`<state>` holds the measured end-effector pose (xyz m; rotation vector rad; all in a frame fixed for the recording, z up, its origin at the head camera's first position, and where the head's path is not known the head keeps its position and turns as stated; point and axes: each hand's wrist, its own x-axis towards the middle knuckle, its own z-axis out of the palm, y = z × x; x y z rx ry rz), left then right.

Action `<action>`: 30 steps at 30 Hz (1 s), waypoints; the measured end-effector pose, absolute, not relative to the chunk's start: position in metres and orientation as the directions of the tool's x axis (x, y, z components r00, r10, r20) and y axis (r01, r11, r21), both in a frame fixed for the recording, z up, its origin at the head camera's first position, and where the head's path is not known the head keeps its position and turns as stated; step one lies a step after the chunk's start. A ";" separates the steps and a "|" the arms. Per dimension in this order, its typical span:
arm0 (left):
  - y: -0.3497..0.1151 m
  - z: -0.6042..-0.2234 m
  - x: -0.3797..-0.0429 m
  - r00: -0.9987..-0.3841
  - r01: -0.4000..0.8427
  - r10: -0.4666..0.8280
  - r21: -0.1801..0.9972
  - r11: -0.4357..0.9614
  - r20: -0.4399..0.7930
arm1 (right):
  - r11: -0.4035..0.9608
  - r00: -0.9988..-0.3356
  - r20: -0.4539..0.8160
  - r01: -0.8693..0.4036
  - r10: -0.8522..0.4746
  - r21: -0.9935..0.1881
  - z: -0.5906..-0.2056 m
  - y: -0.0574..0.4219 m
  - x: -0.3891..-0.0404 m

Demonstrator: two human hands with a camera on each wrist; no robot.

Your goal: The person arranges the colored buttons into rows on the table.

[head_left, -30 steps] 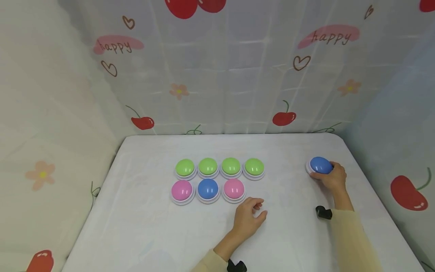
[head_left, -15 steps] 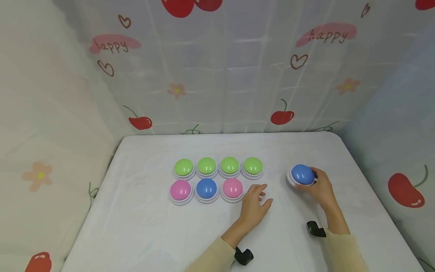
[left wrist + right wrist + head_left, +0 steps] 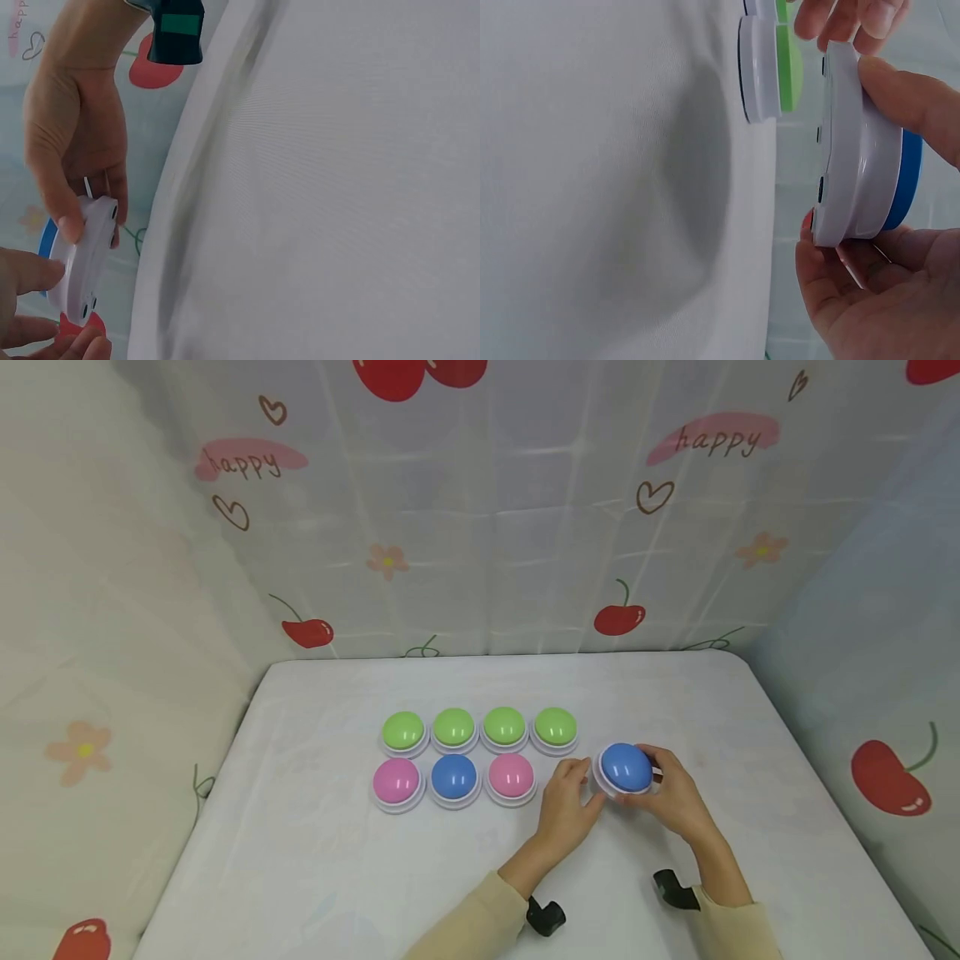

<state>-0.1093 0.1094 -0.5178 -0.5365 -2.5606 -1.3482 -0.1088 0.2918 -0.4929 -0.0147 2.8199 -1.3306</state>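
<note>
My right hand (image 3: 675, 797) grips a blue-domed push button (image 3: 627, 767) by its round white base, thumb on the near side and fingers round the far right. In the right wrist view the button (image 3: 870, 157) is clear of the table, its dark-spotted underside showing and a shadow falling on the cloth. My left hand (image 3: 564, 814) is at its left side, fingers loosely bent and apart. The left wrist view has the left thumb (image 3: 36, 270) at the white base (image 3: 79, 262), while the right hand (image 3: 75, 142) reaches in from above.
Left of the hands stand two rows of push buttons on the white table (image 3: 315, 860). Several green ones (image 3: 504, 727) form the back row. In front are a purple (image 3: 396, 781), a blue (image 3: 453, 777) and a pink one (image 3: 512, 775). Printed curtains (image 3: 487, 527) surround the table.
My right hand has carried the blue push button from the table's right side leftward and nearer, up to the left hand. The left hand has shifted slightly right and away from me.
</note>
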 end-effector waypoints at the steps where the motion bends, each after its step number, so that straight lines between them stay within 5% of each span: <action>1: 0.109 -0.519 -0.109 -0.914 0.405 0.221 0.750 0.523 0.340 | 0.636 -1.000 -0.012 -0.009 -0.028 -0.771 -0.493 0.290 -0.108; 18: 0.096 -0.543 -0.092 -0.948 0.304 0.059 0.833 0.463 0.313 | 0.620 -0.983 0.079 -0.166 -0.165 -0.767 -0.509 0.263 -0.117; 30: 0.089 -0.546 -0.086 -0.945 0.236 -0.053 0.788 0.568 0.321 | 0.613 -0.979 0.048 -0.161 -0.196 -0.774 -0.521 0.250 -0.128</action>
